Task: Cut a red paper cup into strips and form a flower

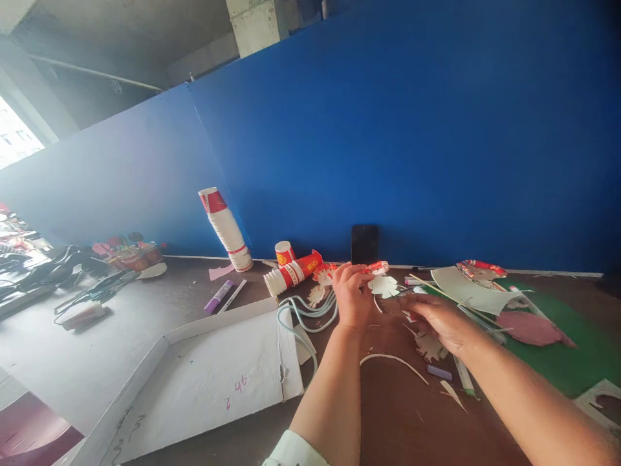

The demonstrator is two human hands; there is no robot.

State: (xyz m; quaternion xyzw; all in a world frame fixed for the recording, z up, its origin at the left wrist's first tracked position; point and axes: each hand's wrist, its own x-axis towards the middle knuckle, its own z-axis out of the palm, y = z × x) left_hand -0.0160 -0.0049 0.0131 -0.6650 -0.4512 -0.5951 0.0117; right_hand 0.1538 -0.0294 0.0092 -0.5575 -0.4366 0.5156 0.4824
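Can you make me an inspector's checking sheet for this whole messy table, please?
Surface: brown table, scattered with paper scraps.
Job's things: white cut-paper piece, jagged-edged.
Clutter: tall stack of paper cups, purple marker, shallow white box with writing inside.
Hands: left hand holds the cut-paper piece; right hand is close by, its grip unclear.
Cables: pale cord loops beside the box; cannot tell if electrical.
Surroundings: blue partition behind the table.

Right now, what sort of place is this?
Probably a craft workspace in a bare concrete building: a stack of paper cups, a purple marker, and a concrete pillar above the blue partition.
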